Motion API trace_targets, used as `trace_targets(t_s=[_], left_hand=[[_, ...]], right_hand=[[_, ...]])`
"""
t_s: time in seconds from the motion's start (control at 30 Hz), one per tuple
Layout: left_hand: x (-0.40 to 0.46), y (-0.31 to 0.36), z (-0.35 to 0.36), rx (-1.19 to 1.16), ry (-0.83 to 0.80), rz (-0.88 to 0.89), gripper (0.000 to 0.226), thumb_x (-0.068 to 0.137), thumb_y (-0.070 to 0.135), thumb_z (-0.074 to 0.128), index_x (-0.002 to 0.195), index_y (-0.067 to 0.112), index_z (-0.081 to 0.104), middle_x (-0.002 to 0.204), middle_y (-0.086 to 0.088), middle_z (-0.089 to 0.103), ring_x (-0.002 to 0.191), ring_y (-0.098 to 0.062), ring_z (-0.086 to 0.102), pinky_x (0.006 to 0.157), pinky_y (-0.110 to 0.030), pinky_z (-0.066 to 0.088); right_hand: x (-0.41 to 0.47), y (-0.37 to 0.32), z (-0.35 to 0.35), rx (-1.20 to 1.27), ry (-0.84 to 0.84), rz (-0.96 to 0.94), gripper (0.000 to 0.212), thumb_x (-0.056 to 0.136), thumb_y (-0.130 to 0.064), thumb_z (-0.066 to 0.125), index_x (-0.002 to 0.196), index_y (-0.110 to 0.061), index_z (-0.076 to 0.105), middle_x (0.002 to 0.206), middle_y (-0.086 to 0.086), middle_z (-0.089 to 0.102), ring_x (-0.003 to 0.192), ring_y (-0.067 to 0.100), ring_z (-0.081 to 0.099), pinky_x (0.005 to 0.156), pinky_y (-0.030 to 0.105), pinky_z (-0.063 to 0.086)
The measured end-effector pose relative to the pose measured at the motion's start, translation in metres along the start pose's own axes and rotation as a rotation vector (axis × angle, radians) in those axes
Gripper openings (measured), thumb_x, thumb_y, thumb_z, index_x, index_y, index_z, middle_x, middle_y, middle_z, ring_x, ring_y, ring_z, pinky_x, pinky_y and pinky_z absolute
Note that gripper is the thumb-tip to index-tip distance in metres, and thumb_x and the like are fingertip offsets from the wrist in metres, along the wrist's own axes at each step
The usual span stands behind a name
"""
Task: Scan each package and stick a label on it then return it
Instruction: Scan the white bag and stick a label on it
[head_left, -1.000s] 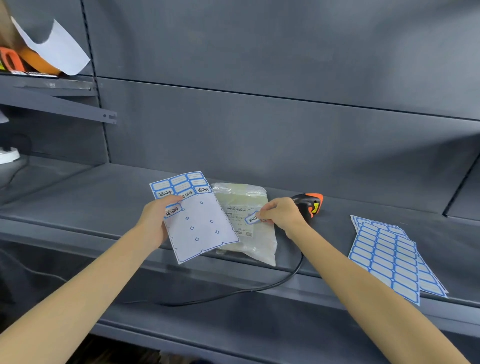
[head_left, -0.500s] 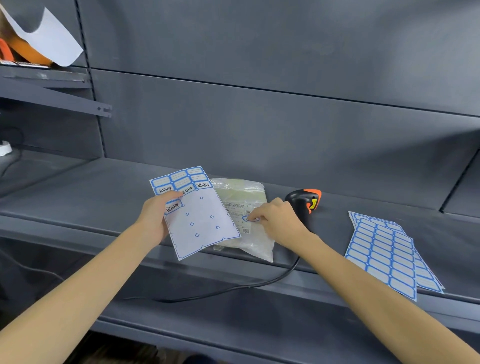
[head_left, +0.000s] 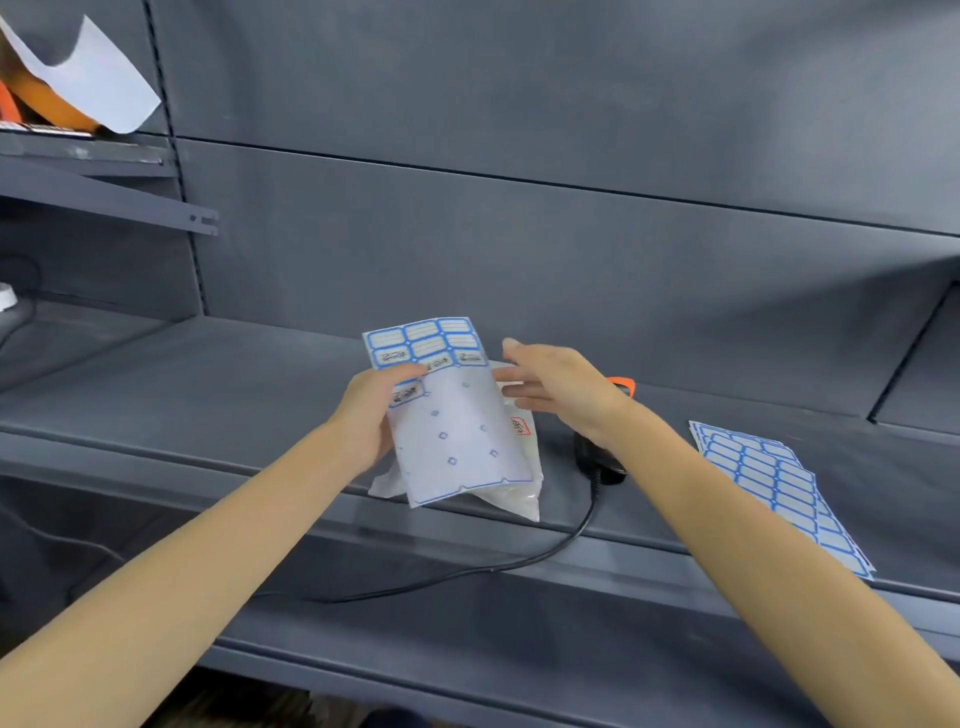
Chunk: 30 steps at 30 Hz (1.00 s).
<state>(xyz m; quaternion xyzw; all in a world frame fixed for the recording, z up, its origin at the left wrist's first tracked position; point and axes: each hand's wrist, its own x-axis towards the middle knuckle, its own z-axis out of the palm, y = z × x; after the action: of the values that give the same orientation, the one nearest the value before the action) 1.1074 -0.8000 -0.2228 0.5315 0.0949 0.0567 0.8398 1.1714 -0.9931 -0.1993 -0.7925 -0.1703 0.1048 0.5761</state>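
A person's two bare forearms reach in from the bottom toward a dark grey metal shelf (head_left: 182, 395). The left hand (head_left: 369, 415) grips a label sheet (head_left: 457, 441) — thumb curled over its front near the top left, fingers behind. The sheet is mostly peeled: 3 rows of blue-bordered labels are left at the top, approx. 8 or 9, plus one under the thumb. The lower ones carry dark handwriting, too blurred to read. Below them only white backing with small blue corner marks.

Behind the sheet is one package (head_left: 524, 467), a pale translucent plastic bag, its bottom edge at the front lip of the shelf. Whether the left hand holds it too can't be told; most of it is hidden. A small red-outlined tag w/ red characters shows on its right side, unreadable.

The right hand (head_left: 556, 389) is spread, fingers straight and apart, pointing left, fingertips at the bag's upper right edge — touching or just short of it, can't tell.

Just behind the right wrist lies one scanner (head_left: 602, 462), black w/ an orange tip, its black cable (head_left: 467, 571) drooping over the shelf edge.

Well to the right, a fanned stack of full label sheets (head_left: 779, 488) lies flat, at least 2, all blank blue-bordered labels.

Upper left, on a higher shelf: a curled white paper (head_left: 98, 83) over something orange.
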Motion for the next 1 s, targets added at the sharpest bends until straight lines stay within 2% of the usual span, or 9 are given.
trace_targets(t_s=[0.13,0.23,0.3,0.43,0.6,0.7,0.8,0.93,1.0], left_hand=[[0.004,0.002,0.038,0.071,-0.099,0.059,0.026,0.089,0.005,0.059,0.115,0.009,0.065,0.106,-0.011,0.07,0.081,-0.02,0.067,0.067,-0.027,0.055],[0.014,-0.004,0.045,0.279,-0.069,0.121,0.022,0.09,0.016,0.063,0.111,0.011,0.063,0.109,-0.009,0.067,0.087,-0.021,0.065,0.078,-0.033,0.055],[0.022,-0.013,0.035,0.573,0.085,0.202,0.031,0.09,0.023,0.064,0.118,0.012,0.058,0.116,-0.005,0.061,0.1,-0.023,0.059,0.089,-0.036,0.05],[0.031,-0.027,0.016,1.04,0.331,0.206,0.04,0.089,0.023,0.06,0.125,0.009,0.049,0.122,-0.011,0.057,0.116,-0.033,0.05,0.097,-0.042,0.043],[0.029,-0.035,0.026,1.437,0.355,-0.061,0.064,0.082,0.044,0.069,0.128,0.009,0.041,0.129,-0.012,0.052,0.126,-0.035,0.037,0.096,-0.035,0.034],[0.029,-0.037,0.029,1.478,0.317,-0.11,0.066,0.08,0.05,0.071,0.126,0.011,0.044,0.128,-0.006,0.053,0.127,-0.032,0.037,0.096,-0.034,0.035],[0.029,-0.035,0.026,1.398,0.307,-0.107,0.053,0.076,0.044,0.077,0.109,0.015,0.047,0.124,-0.006,0.055,0.125,-0.034,0.038,0.096,-0.035,0.036],[0.034,-0.033,0.02,1.105,0.288,-0.06,0.05,0.074,0.025,0.082,0.111,0.005,0.054,0.119,-0.013,0.059,0.12,-0.036,0.046,0.099,-0.04,0.04],[0.035,-0.036,0.017,0.96,0.241,0.058,0.038,0.075,0.018,0.081,0.101,0.002,0.057,0.111,-0.013,0.063,0.103,-0.031,0.057,0.085,-0.038,0.047]], right_hand=[[-0.01,-0.005,-0.009,0.122,0.13,-0.118,0.02,0.091,-0.011,0.063,0.108,-0.003,0.068,0.1,0.011,0.071,0.08,0.021,0.066,0.077,0.031,0.055],[-0.023,-0.002,-0.045,0.164,0.276,-0.117,0.02,0.088,-0.002,0.063,0.107,0.0,0.067,0.089,0.01,0.073,0.069,0.017,0.069,0.063,0.027,0.056],[-0.035,0.006,-0.082,0.093,0.421,-0.074,0.015,0.086,-0.005,0.067,0.1,-0.006,0.067,0.083,0.009,0.072,0.06,0.014,0.068,0.055,0.024,0.054],[-0.066,0.046,-0.167,-0.157,0.65,0.137,0.006,0.083,-0.012,0.072,0.083,-0.007,0.07,0.081,0.017,0.067,0.068,0.026,0.059,0.067,0.036,0.048],[-0.088,0.09,-0.213,-0.607,0.781,0.477,0.031,0.084,-0.013,0.069,0.063,-0.001,0.049,0.061,0.013,0.044,0.052,0.021,0.037,0.05,0.026,0.029],[-0.093,0.105,-0.207,-0.686,0.822,0.59,0.017,0.082,-0.011,0.066,0.084,0.0,0.053,0.082,0.02,0.058,0.077,0.03,0.056,0.062,0.028,0.04],[-0.093,0.113,-0.19,-0.886,0.834,0.714,0.046,0.084,-0.017,0.065,0.121,0.002,0.044,0.127,0.026,0.05,0.12,0.04,0.042,0.095,0.038,0.038],[-0.074,0.1,-0.16,-0.934,0.83,0.552,0.038,0.091,-0.019,0.056,0.119,0.002,0.044,0.13,0.027,0.045,0.121,0.041,0.037,0.099,0.04,0.033],[-0.057,0.089,-0.14,-0.881,0.76,0.461,0.042,0.093,-0.027,0.053,0.122,0.002,0.045,0.129,0.026,0.047,0.122,0.04,0.039,0.1,0.038,0.03]])
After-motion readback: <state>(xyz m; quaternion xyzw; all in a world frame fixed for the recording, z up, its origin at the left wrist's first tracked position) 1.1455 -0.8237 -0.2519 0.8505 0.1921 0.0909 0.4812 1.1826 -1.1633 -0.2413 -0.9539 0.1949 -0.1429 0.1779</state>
